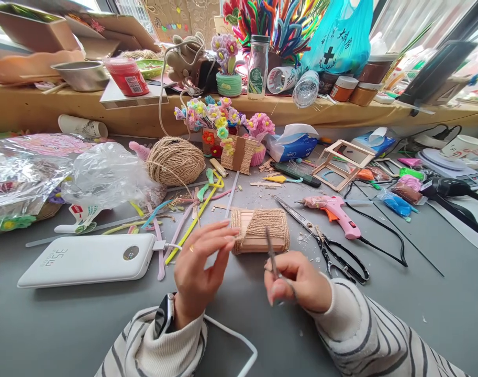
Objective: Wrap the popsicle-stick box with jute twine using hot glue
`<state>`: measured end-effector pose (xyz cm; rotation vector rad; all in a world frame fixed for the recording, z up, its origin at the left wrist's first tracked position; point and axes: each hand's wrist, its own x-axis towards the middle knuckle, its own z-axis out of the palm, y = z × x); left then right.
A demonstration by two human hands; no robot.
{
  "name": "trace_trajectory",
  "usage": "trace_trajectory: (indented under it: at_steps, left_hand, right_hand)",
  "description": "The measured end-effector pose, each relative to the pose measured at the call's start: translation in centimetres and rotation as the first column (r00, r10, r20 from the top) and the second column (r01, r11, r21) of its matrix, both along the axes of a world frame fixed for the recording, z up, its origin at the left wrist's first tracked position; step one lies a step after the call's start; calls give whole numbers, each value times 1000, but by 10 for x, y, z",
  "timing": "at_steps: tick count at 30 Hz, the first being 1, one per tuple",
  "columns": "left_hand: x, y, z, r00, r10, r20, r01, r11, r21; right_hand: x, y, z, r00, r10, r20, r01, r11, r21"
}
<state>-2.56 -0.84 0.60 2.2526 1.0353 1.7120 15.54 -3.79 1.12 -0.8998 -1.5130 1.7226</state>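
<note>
A small box of wooden sticks (258, 245), partly wrapped in twine (267, 224), rests on the grey table in front of me. My left hand (201, 262) is at its left end, fingers stretched out and thumb apart, with nothing visible in it. The fingertips reach the box's left edge; whether they touch it I cannot tell. In my right hand (297, 280) is a pair of small scissors (273, 256), slightly blurred, its dark blades pointing up and away in front of the box's right part. The fingers partly hide the scissors' handles.
A twine ball (176, 159) lies behind to the left, a white power bank (85, 261) at left. Large scissors (321, 235) and a pink glue gun (336, 212) with a black cord lie right. Pipe-cleaner flowers (215, 118) and a wooden frame (343, 162) stand behind.
</note>
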Motion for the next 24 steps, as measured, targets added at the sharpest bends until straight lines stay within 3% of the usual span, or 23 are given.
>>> trace_trajectory:
  at_steps: [4, 6, 9, 11, 15, 20, 24]
  left_hand:
    - [3, -2, 2, 965, 10, -261, 33, 986, 161]
    - [4, -1, 2, 951, 16, -310, 35, 987, 158]
    - [5, 0, 2, 951, -9, -309, 50, 991, 124]
    - [5, 1, 1, 954, -36, -297, 69, 992, 103]
    - [6, 1, 0, 959, -74, -273, 101, 991, 87]
    - [6, 1, -2, 958, -59, -280, 97, 988, 122]
    - [6, 2, -2, 956, -62, -286, 99, 988, 116]
  right_hand:
    - [30, 12, 8, 947, -319, -35, 320, 946, 48]
    - [41, 18, 11, 871, -488, 61, 484, 872, 71]
    - [49, 25, 11, 717, -654, 243, 630, 756, 178]
    - [51, 28, 8, 633, -690, 352, 638, 722, 267]
    - [53, 32, 3, 565, -660, 495, 593, 742, 314]
    - [54, 33, 2, 419, -697, 582, 609, 691, 389]
    - [56, 34, -2, 369, -693, 619, 594, 688, 417]
